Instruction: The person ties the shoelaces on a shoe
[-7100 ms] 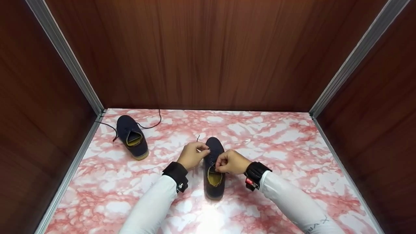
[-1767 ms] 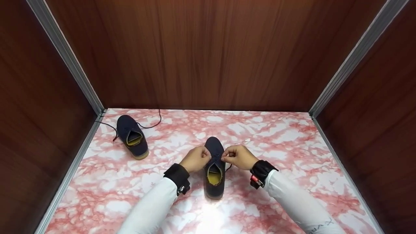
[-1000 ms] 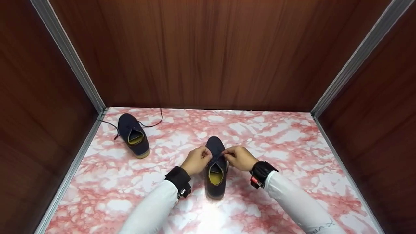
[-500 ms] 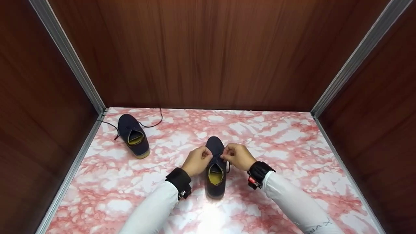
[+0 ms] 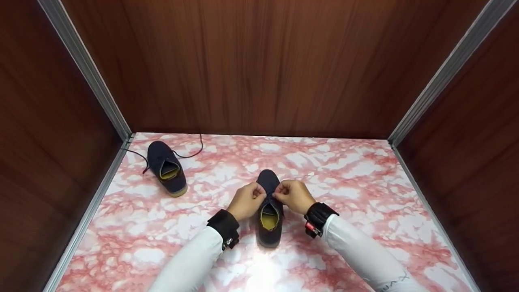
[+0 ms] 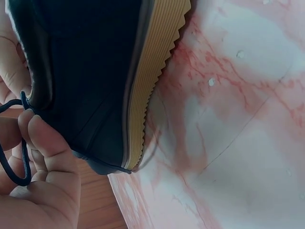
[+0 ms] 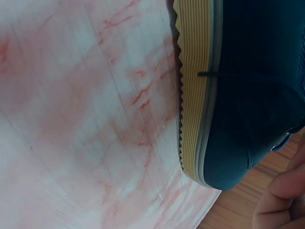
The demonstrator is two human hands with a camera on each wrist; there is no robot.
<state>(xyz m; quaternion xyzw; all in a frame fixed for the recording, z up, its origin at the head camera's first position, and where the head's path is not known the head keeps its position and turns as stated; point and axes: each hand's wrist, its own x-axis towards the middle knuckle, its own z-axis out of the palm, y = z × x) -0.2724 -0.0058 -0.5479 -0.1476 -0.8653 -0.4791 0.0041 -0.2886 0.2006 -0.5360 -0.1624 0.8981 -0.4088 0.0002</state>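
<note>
Head view: at lower centre of the frame the near shoe [image 5: 268, 202] stands on the pink marbled desk [image 5: 357, 211], toe pointing up-frame. The left hand [image 5: 245, 200] and right hand [image 5: 293, 195] meet over its tongue, fingers curled, each pinching the lace [image 5: 271, 197]. A second shoe [image 5: 167, 168] sits upper left.

Left wrist view: the curled fingers [image 6: 45, 143] pinch the dark lace at left, shoe beside them.

Right wrist view: only fingertips [image 7: 282, 195] show lower right, so the grip cannot be told here.

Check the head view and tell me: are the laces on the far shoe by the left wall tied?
No: the far shoe has its laces trailing loose across the marble-patterned surface, not knotted.
</note>
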